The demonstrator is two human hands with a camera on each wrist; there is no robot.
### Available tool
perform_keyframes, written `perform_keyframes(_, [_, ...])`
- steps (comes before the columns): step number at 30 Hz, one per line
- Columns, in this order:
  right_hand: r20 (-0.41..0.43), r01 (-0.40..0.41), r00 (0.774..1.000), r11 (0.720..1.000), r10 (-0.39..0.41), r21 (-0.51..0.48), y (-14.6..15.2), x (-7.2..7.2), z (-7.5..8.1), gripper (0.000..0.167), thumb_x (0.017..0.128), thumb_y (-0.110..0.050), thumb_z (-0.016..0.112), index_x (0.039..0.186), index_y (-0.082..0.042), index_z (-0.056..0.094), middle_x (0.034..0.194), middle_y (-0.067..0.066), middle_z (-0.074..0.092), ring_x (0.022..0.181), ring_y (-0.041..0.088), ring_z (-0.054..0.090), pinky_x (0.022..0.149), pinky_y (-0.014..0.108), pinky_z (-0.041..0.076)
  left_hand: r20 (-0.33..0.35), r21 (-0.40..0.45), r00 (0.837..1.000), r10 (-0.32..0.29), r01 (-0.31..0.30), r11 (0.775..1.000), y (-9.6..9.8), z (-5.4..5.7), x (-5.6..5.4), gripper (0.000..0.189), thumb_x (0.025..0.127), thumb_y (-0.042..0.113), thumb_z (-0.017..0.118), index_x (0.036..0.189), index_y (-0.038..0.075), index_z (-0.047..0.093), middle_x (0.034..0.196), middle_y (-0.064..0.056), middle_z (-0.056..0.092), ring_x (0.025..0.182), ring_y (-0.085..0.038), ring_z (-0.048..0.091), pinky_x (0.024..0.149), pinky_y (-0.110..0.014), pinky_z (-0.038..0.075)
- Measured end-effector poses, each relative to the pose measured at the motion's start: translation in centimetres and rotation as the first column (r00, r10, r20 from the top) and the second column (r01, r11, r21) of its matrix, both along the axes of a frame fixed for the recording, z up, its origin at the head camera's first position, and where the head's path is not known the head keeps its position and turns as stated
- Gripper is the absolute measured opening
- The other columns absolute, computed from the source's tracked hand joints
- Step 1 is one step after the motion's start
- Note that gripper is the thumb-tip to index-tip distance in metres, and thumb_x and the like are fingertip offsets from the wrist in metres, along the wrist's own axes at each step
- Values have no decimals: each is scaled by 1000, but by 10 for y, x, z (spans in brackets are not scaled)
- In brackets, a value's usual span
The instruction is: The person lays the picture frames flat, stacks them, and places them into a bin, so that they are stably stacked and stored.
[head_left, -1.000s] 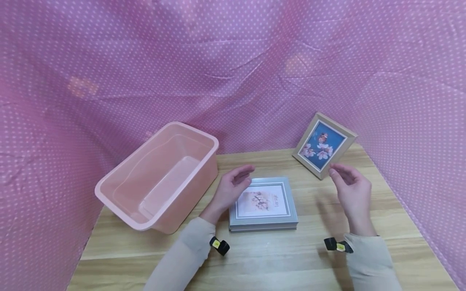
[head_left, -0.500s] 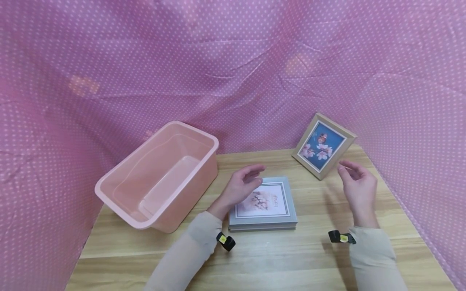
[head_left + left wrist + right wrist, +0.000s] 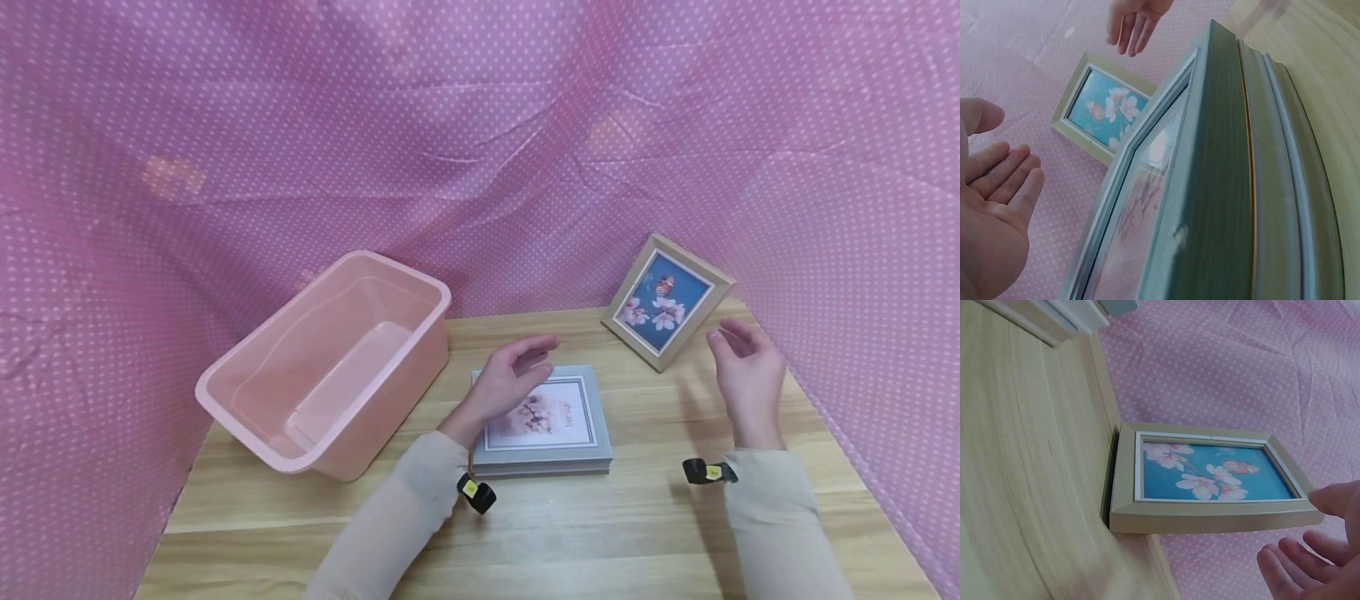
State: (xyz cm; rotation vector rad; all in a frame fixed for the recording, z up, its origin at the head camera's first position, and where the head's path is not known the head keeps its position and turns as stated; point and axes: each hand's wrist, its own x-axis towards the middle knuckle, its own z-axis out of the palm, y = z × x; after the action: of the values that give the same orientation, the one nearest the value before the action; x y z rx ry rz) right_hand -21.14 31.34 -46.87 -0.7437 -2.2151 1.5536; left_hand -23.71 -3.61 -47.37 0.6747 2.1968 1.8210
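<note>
Above the left part of a short stack of grey-green picture frames (image 3: 577, 417) hovers my left hand (image 3: 510, 383), its fingers loosely bent and holding nothing. The top frame carries a pale print of pink blossoms; in the left wrist view the layered edges of the frames (image 3: 1222, 156) show. A beige photo frame (image 3: 701, 312) with blossoms and a butterfly on blue leans upright at the back right. Just right of it my right hand (image 3: 750, 371) is raised, thumb and fingers apart. In the right wrist view, the thumb overlaps the corner of the beige photo frame (image 3: 1210, 519).
A pink plastic tub (image 3: 408, 400) stands at the left, with nothing seen inside it. Pink dotted cloth (image 3: 487, 150) hangs behind and on both sides of the wooden table (image 3: 570, 533).
Both hands have drifted right and slightly farther forward, the left over the stack, the right past the beige photo frame's edge. The frames and the tub have stayed in place.
</note>
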Motion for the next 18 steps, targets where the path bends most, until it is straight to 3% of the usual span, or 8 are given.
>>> perform_keyframes(8, [-37,-34,999,999,34,-6,3,-12,-4,56,106,-24,67,157,-4,53,159,16,59,141,20,64,113,23,55,-20,-13,1000,1,-1,1000,7,2,-4,48,104,8,67,151,3,59,154,-16,64,146,-33,59,124,-37,49])
perform_keyframes(13, [-5,-67,998,997,67,29,5,-19,-7,61,107,-28,67,159,-4,49,161,15,57,143,27,62,111,23,57,-17,-23,1000,-4,3,1000,11,5,-6,47,105,10,66,152,4,59,154,-15,63,147,-32,58,125,-37,48])
perform_keyframes(18, [12,-100,995,994,99,42,6,-28,-11,60,107,-31,66,158,-5,51,157,17,61,129,17,69,99,14,59,-7,-33,1000,-6,5,999,14,8,-7,48,105,9,66,153,5,58,154,-13,64,147,-31,58,125,-37,48])
